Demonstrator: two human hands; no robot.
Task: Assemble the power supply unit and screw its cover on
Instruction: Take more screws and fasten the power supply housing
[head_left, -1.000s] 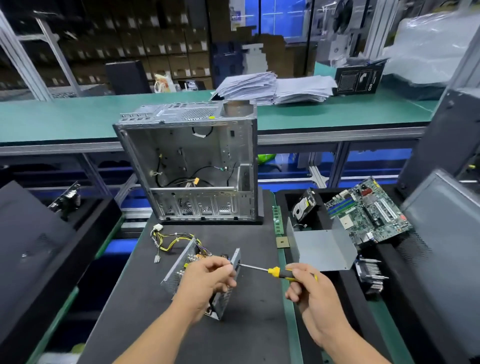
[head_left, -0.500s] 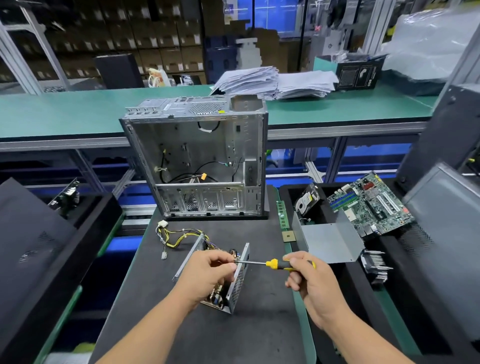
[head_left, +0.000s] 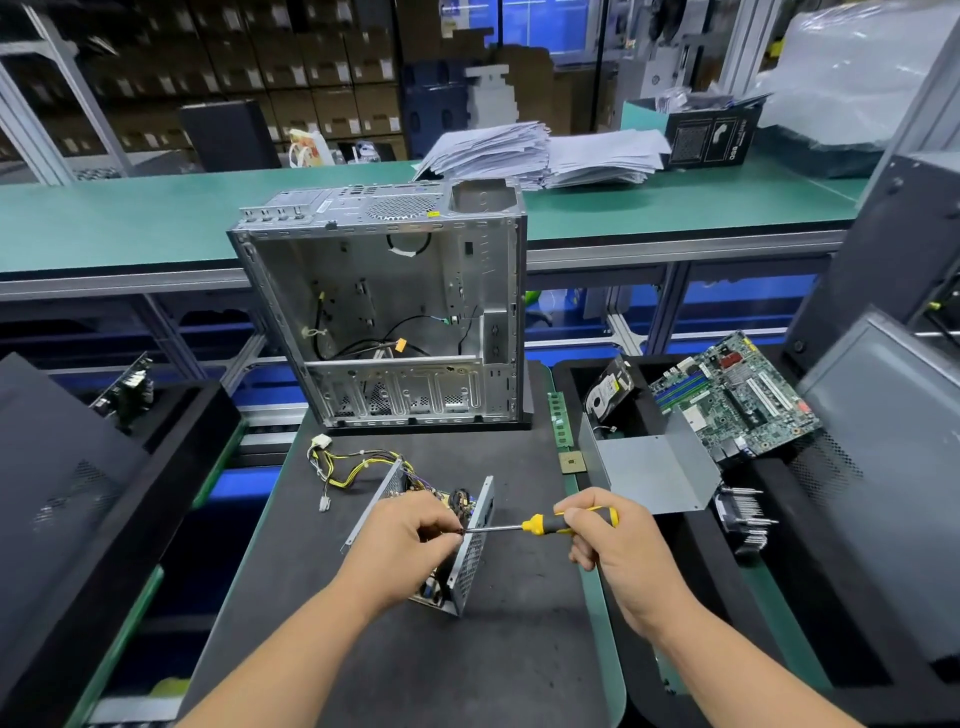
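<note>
Barely started: left hand (head_left: 410, 540) pinching at screwdriver (head_left: 540, 524) tip, right hand (head_left: 613, 540) gripping handle, open power supply (head_left: 457, 551) underneath, cover (head_left: 649, 467) unattached beyond.

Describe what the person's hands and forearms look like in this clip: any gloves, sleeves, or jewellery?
Both the left hand and the right hand are bare, without gloves. The forearms are uncovered as far as the frame shows, with no sleeves in view. No rings, watch or wristband are visible.

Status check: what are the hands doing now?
Right hand grips yellow-handled screwdriver. Left hand pinches at its tip, over open metal power supply unit. Grey metal cover still off, aside.
</note>
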